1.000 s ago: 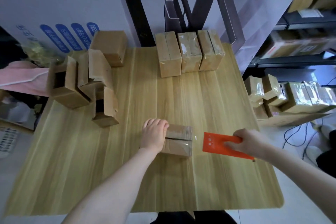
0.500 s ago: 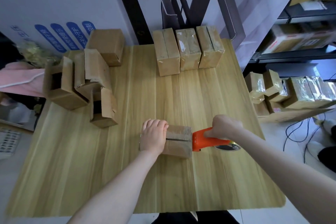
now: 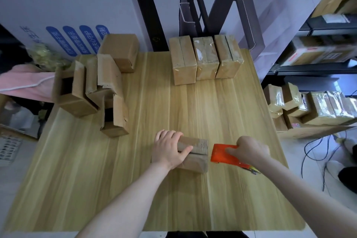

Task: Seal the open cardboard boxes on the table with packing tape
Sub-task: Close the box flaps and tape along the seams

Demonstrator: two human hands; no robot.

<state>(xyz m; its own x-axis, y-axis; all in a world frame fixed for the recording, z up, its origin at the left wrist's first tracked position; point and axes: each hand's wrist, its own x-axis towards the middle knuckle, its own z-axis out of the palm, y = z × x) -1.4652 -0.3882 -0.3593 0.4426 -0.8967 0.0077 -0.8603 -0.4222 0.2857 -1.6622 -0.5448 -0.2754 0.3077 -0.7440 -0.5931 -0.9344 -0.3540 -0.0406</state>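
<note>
The left grip [image 3: 168,149] is closed on the box [image 3: 199,162]: its fingers are curled over the far edge and the thumb is laid on top, by the seam between the flaps. The right grip [image 3: 249,150] is wrapped round the orange tape dispenser [image 3: 222,153], which is held just beside the box's right end, not quite touching it. The box is set near the front middle of the bench [image 3: 173,199].

For a clean seal, the flaps should be kept pressed flat. The dispenser's mouth should be set on the right end face just below the top edge (so the tape gets an anchor), then drawn along the seam, centred on it. The thumb will probably have to be lifted clear.

Further out, open boxes [image 3: 77,91] are seen at the left and three taped boxes [image 3: 205,60] at the back.
</note>
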